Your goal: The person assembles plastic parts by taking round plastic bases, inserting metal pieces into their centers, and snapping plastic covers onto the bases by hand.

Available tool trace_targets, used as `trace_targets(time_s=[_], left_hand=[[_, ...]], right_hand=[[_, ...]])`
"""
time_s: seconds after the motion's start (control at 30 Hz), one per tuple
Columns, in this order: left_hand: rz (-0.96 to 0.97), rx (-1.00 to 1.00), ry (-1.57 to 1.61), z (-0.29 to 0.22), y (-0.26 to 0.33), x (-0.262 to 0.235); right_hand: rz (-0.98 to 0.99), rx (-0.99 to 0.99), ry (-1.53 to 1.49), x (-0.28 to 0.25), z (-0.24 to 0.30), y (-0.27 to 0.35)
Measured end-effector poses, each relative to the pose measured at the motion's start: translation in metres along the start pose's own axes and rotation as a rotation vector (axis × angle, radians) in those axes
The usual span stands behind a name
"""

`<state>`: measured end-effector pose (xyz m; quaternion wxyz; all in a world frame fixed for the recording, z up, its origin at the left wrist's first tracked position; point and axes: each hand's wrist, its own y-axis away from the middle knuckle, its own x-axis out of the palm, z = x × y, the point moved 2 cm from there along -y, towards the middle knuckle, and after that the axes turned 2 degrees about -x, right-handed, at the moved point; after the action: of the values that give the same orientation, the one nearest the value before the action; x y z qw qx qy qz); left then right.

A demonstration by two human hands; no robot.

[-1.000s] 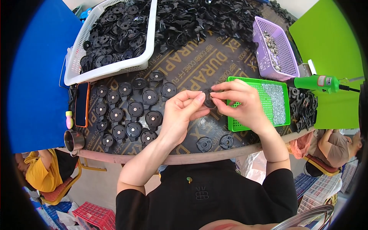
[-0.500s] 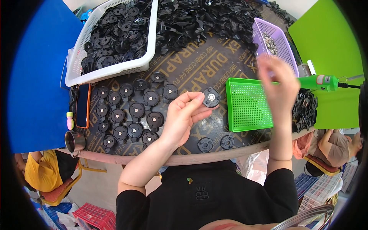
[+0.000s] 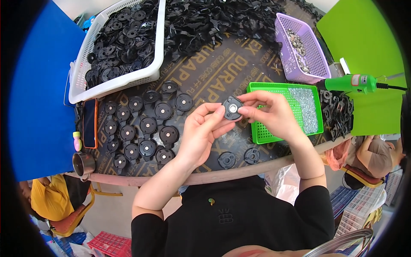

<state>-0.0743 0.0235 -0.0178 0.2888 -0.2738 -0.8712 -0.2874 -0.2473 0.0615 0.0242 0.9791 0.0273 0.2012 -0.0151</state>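
My left hand (image 3: pixel 201 135) pinches a black round plastic part (image 3: pixel 228 115) with a silver metal ring in its centre, held up above the table. My right hand (image 3: pixel 274 115) reaches in from the other side, thumb and fingertips closed on the part's right edge. Whether something small also sits between those right fingers is hidden. Below the hands lie two similar black parts (image 3: pixel 227 160) without the bright centre. To the left, several black discs with silver centres (image 3: pixel 163 110) lie in rows. A green perforated tray (image 3: pixel 262 136) with small silver pieces (image 3: pixel 305 109) stands beside my right hand.
At the back left stands a white basket (image 3: pixel 159 47) of black discs; a heap of black pieces (image 3: pixel 218 21) lies beyond. A purple basket (image 3: pixel 284 53) holds metal rings. A green corded tool (image 3: pixel 353 83) is right. An orange-edged phone (image 3: pixel 90 124) and metal cup (image 3: pixel 83 162) sit left.
My right hand has come from near the purple basket down and left to the black part. My left hand keeps its hold. The view has shifted slightly.
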Motion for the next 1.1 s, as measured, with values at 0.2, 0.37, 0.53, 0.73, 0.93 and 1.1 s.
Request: trace_targets(time_s=[0.2, 0.37, 0.53, 0.73, 0.93, 1.1], left_hand=[[0.092, -0.151, -0.003, -0.007, 0.004, 0.009], [0.118, -0.254, -0.109, -0.004, 0.000, 0.005], [0.045, -0.112, -0.036, -0.009, -0.002, -0.001], [0.048, -0.078, -0.001, -0.013, -0.001, 0.002], [0.034, -0.091, -0.013, -0.011, -0.002, 0.003], [0.068, -0.095, 0.025, -0.011, -0.001, 0.002]], right_hand=[[0.027, 0.203, -0.101, -0.004, 0.003, -0.001], [0.078, -0.245, 0.334, 0.001, 0.011, 0.004], [-0.209, -0.295, 0.555, -0.014, 0.022, 0.018], [-0.399, -0.241, 0.969, -0.078, 0.004, -0.044], [-0.566, -0.289, 1.015, -0.109, -0.006, -0.226], [-0.599, 0.034, 0.923, -0.166, -0.035, -0.331]])
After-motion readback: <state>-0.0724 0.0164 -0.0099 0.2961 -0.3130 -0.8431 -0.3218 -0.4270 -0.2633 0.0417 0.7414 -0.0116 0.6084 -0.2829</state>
